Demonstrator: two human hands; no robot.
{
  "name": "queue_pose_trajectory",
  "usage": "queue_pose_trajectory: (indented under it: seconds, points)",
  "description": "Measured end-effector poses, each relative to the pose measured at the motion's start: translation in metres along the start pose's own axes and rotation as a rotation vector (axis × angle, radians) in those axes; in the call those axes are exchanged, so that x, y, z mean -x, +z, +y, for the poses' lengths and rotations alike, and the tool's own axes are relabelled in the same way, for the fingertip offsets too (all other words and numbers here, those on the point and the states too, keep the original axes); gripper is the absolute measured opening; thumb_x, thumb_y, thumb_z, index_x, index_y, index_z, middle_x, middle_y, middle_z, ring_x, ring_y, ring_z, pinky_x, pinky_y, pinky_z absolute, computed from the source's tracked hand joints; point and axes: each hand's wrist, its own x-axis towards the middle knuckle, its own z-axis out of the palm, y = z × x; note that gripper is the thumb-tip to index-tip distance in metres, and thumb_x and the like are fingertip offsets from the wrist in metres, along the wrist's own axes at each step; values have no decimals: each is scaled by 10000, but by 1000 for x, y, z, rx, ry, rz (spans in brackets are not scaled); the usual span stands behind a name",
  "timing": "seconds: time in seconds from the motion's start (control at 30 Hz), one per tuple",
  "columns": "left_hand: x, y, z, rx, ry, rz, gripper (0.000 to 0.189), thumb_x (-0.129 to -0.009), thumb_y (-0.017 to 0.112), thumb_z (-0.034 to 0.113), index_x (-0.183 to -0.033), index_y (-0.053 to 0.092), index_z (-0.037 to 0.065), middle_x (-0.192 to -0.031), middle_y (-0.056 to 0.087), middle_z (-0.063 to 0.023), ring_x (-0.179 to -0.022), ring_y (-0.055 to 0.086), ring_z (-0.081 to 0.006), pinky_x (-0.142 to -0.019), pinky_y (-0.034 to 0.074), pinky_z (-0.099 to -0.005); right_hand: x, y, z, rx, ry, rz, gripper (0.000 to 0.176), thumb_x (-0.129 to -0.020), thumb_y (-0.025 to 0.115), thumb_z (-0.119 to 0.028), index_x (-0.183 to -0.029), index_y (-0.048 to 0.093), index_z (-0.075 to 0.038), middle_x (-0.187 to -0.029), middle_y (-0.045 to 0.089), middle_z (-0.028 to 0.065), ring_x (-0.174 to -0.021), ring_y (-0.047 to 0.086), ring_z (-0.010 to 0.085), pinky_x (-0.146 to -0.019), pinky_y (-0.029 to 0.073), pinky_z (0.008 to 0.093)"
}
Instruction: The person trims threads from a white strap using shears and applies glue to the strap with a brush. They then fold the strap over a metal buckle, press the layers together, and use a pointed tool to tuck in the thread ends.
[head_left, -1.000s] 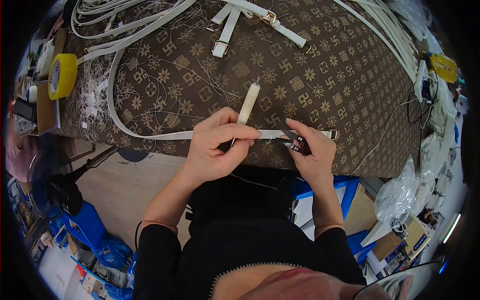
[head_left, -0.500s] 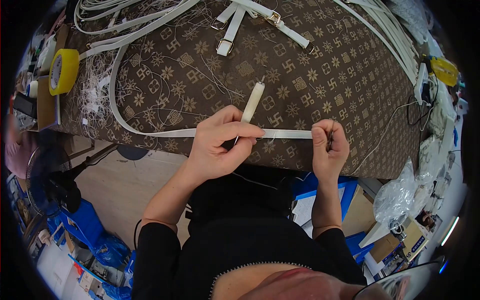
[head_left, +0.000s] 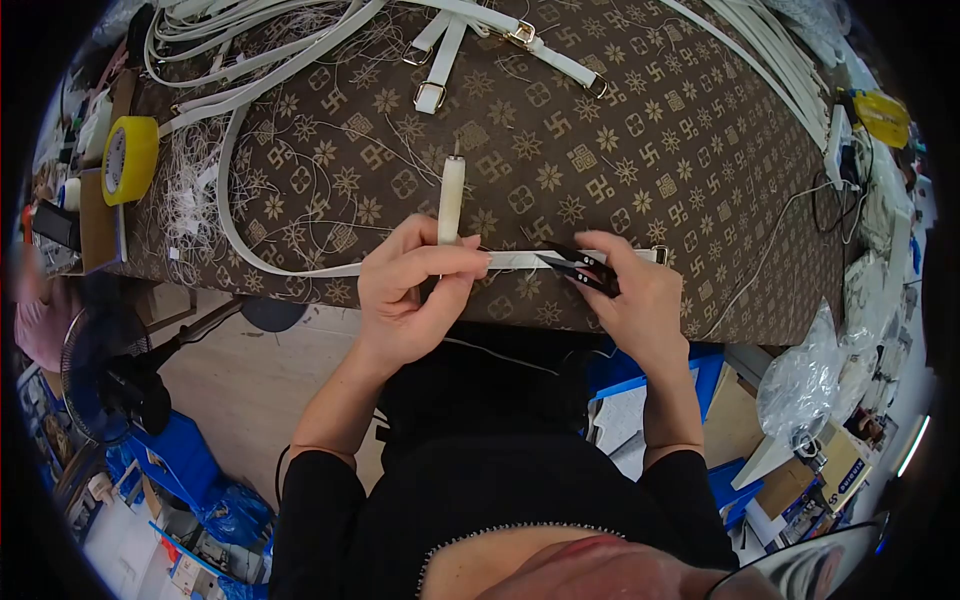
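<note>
White strap (head_left: 300, 268) lies along the near edge of the table (head_left: 620, 150), pinched by the left hand (head_left: 410, 290), which also grips a cream-handled tool (head_left: 451, 195) upright. The right hand (head_left: 640, 300) is closed around black snips (head_left: 585, 270), whose blades touch the strap near its right-end buckle (head_left: 661, 255). Cut threads (head_left: 190, 180) litter the left side. The trimming seems partway done, with more straps (head_left: 460, 40) piled at the far edge.

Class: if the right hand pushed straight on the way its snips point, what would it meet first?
Probably the white strap, at the tips of the black snips, then the left hand.
</note>
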Motion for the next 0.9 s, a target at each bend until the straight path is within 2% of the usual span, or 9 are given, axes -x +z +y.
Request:
queue_pose_trajectory:
  seconds: [0.13,0.27,0.33,0.47,0.57,0.63,0.77,0.83,0.9]
  points:
    - [2,1,1,11,-63,27,221,-763,577,-95,-914,689,22,-771,603,-74,-690,558,-129,-660,458,-229,-6,-3,3,-23,79,-62,205,-736,714,-122,-919,622,-109,-688,642,38,-616,635,225,-526,465,311]
    - [0,-3,3,-10,0,9,227,-762,579,-97,-919,689,25,-801,615,-78,-704,550,-131,-653,458,-232,-6,1,10,-39,35,-60,226,-706,717,-92,-912,626,-114,-659,628,32,-592,625,224,-521,459,312]
    - [0,-4,9,-28,40,23,238,-759,579,-98,-924,691,31,-820,622,-78,-715,541,-133,-636,449,-241,-4,8,19,84,-274,276,264,-657,724,-59,-899,635,-114,-657,621,25,-579,616,213,-512,454,312]
    - [4,-5,10,-114,8,-14,251,-745,583,-109,-926,691,28,-810,612,-79,-690,538,-130,-605,436,-238,8,4,26,98,-293,143,297,-619,709,-9,-893,655,-112,-691,634,25,-588,615,200,-515,462,300]
    - [6,1,9,-188,43,-22,265,-730,589,-118,-925,694,27,-802,600,-82,-646,533,-121,-553,413,-223,14,2,28,-108,-204,128,307,-624,701,13,-908,674,-100,-744,654,41,-620,629,200,-542,486,283]
    - [7,3,8,-228,66,-36,274,-715,597,-122,-925,695,25,-795,588,-87,-603,525,-114,-513,396,-208,17,-1,26,-367,69,116,279,-695,662,39,-960,679,-45,-707,644,51,-594,597,129,-577,457,225]
    - [12,4,11,-247,65,-63,278,-701,599,-122,-918,697,22,-787,583,-91,-588,524,-115,-495,393,-211,20,2,22,-432,150,137,253,-731,664,20,-976,678,-39,-727,652,45,-623,589,76,-597,451,201]
    - [19,6,8,-273,43,-82,288,-682,601,-121,-913,699,21,-779,578,-89,-585,527,-120,-490,399,-214,19,2,19,-147,28,89,281,-681,716,11,-951,672,-53,-783,681,77,-672,669,169,-613,513,242]
    - [22,8,7,-285,57,-63,290,-677,602,-119,-910,700,22,-776,576,-87,-585,530,-122,-487,399,-215,19,3,16,-179,81,78,263,-694,714,2,-947,673,-56,-782,679,73,-672,669,172,-606,510,243]
